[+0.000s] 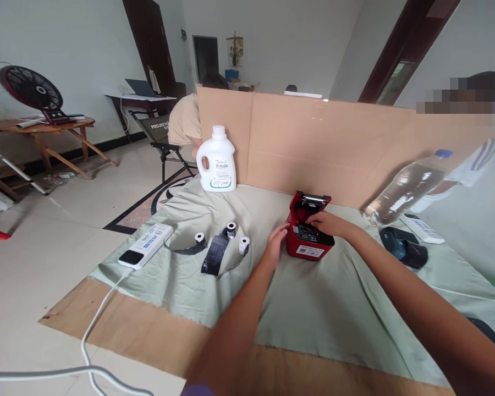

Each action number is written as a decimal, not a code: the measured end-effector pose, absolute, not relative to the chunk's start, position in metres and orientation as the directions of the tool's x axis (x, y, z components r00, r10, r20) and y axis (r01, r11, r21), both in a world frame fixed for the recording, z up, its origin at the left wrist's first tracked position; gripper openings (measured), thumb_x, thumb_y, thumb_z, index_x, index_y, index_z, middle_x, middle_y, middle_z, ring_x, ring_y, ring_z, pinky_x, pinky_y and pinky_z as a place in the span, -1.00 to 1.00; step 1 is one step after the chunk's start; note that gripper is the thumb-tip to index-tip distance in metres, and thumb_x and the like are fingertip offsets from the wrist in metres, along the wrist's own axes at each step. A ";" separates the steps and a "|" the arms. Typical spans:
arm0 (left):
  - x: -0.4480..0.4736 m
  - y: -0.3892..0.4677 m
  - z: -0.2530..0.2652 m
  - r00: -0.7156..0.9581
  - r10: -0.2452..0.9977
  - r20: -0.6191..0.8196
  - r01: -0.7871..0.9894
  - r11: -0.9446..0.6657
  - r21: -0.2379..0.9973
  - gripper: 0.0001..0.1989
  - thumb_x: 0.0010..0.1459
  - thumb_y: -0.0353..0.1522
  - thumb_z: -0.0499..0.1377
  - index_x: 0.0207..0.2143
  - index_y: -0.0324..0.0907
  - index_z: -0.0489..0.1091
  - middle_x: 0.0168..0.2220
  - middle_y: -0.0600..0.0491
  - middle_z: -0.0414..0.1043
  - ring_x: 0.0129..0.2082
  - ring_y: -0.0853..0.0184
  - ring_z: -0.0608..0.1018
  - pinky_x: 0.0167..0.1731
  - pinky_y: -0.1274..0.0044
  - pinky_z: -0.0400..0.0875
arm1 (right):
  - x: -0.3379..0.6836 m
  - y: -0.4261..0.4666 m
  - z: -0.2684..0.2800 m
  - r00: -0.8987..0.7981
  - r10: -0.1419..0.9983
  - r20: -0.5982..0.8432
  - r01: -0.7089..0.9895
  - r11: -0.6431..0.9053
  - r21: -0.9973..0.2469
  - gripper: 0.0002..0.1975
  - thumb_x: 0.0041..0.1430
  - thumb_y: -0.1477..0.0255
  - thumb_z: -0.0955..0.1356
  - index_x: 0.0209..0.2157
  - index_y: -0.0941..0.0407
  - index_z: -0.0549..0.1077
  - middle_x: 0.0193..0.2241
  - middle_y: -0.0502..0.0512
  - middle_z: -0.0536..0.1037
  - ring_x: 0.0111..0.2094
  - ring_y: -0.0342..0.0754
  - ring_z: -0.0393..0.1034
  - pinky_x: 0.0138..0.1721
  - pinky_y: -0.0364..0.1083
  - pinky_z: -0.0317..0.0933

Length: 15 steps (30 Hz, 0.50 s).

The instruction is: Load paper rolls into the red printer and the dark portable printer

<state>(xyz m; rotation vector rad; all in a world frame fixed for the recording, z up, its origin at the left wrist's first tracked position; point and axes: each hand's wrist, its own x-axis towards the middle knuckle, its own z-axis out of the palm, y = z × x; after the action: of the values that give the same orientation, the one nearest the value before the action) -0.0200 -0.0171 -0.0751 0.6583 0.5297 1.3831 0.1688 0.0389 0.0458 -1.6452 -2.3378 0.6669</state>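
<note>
The red printer sits on the green cloth near the table's middle, lid up. The left hand lies flat and open against its side at 9 o'clock; the right hand rests on top, fingers curled into the open bay, holding nothing I can make out. 3 paper rolls lie at 9 o'clock, a white jug at 11 o'clock.

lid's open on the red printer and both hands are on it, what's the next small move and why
Probably reach the left hand to the nearest paper roll. The red printer stands with its lid up, the right hand is at its open bay, and three rolls lie just left on the cloth.
</note>
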 end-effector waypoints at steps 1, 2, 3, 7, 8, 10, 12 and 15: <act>-0.020 -0.017 -0.076 0.121 0.992 0.047 -0.709 0.053 0.703 -0.60 -0.02 -0.19 0.36 -0.12 -0.16 0.59 0.06 -0.06 0.52 0.21 0.03 0.41 0.27 0.25 0.17 | 0.165 0.044 0.048 -0.353 0.922 -0.159 0.875 0.265 -0.406 -0.76 -0.05 0.60 0.31 -0.41 0.11 0.60 -0.32 0.11 0.64 -0.27 0.04 0.49 -0.14 -0.05 0.28; -0.020 -0.016 -0.078 0.120 0.991 0.056 -0.705 0.045 0.707 -0.61 -0.01 -0.20 0.35 -0.12 -0.16 0.59 0.07 -0.06 0.52 0.22 0.03 0.40 0.28 0.25 0.16 | 0.160 0.048 0.049 -0.329 0.918 -0.219 0.905 0.241 -0.351 -0.71 -0.08 0.66 0.30 -0.38 0.11 0.61 -0.32 0.11 0.64 -0.28 0.03 0.48 -0.17 -0.05 0.28; -0.020 -0.015 -0.079 0.118 0.991 0.063 -0.702 0.038 0.712 -0.61 0.00 -0.20 0.34 -0.11 -0.15 0.59 0.08 -0.06 0.51 0.23 0.04 0.39 0.28 0.25 0.15 | 0.154 0.052 0.049 -0.296 0.918 -0.263 0.927 0.211 -0.309 -0.66 -0.11 0.69 0.30 -0.35 0.12 0.61 -0.34 0.11 0.63 -0.31 0.02 0.47 -0.19 -0.06 0.27; -0.019 -0.011 -0.085 0.111 0.991 0.077 -0.693 0.021 0.721 -0.64 0.01 -0.21 0.34 -0.12 -0.14 0.59 0.13 -0.05 0.47 0.28 0.04 0.34 0.32 0.25 0.10 | 0.135 0.063 0.041 -0.150 0.942 -0.301 0.985 0.118 -0.124 -0.74 -0.16 0.73 0.34 -0.45 0.18 0.58 -0.47 0.17 0.56 -0.29 0.08 0.44 -0.21 0.01 0.25; -0.018 -0.010 -0.086 0.111 0.991 0.076 -0.693 0.023 0.720 -0.64 0.01 -0.21 0.34 -0.12 -0.14 0.59 0.13 -0.05 0.47 0.28 0.04 0.33 0.32 0.25 0.09 | 0.134 0.065 0.039 -0.121 0.953 -0.279 0.992 0.107 -0.067 -0.80 -0.16 0.71 0.37 -0.50 0.17 0.56 -0.48 0.18 0.53 -0.27 0.11 0.43 -0.20 0.03 0.26; -0.018 -0.009 -0.086 0.114 0.991 0.070 -0.696 0.029 0.717 -0.63 0.00 -0.21 0.35 -0.12 -0.14 0.59 0.11 -0.06 0.48 0.28 0.03 0.33 0.32 0.23 0.08 | 0.137 0.065 0.037 -0.104 0.964 -0.243 0.995 0.103 -0.017 -0.88 -0.15 0.64 0.42 -0.53 0.14 0.51 -0.47 0.16 0.51 -0.28 0.11 0.42 -0.18 0.07 0.29; -0.017 -0.008 -0.087 0.120 0.991 0.066 -0.703 0.037 0.710 -0.63 0.00 -0.20 0.36 -0.13 -0.14 0.59 0.10 -0.06 0.49 0.27 0.02 0.34 0.32 0.23 0.08 | 0.147 0.061 0.042 -0.158 0.960 -0.229 0.984 0.135 -0.114 -0.90 -0.10 0.56 0.44 -0.48 0.10 0.50 -0.44 0.10 0.52 -0.37 0.02 0.41 -0.20 0.06 0.33; -0.016 -0.007 -0.087 0.124 0.990 0.069 -0.718 0.042 0.694 -0.61 -0.02 -0.19 0.37 -0.13 -0.15 0.59 0.11 -0.07 0.48 0.27 0.02 0.34 0.31 0.22 0.09 | 0.159 0.038 0.066 -0.257 0.957 -0.136 0.922 0.201 -0.332 -0.88 0.04 0.45 0.40 -0.32 0.05 0.54 -0.38 0.08 0.55 -0.42 -0.06 0.41 -0.24 0.00 0.35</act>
<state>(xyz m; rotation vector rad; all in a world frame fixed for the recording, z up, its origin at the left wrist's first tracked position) -0.0162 -0.0073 -0.0868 0.6774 0.5030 1.3948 0.1589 0.0379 0.0660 -1.8499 -2.3548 0.5347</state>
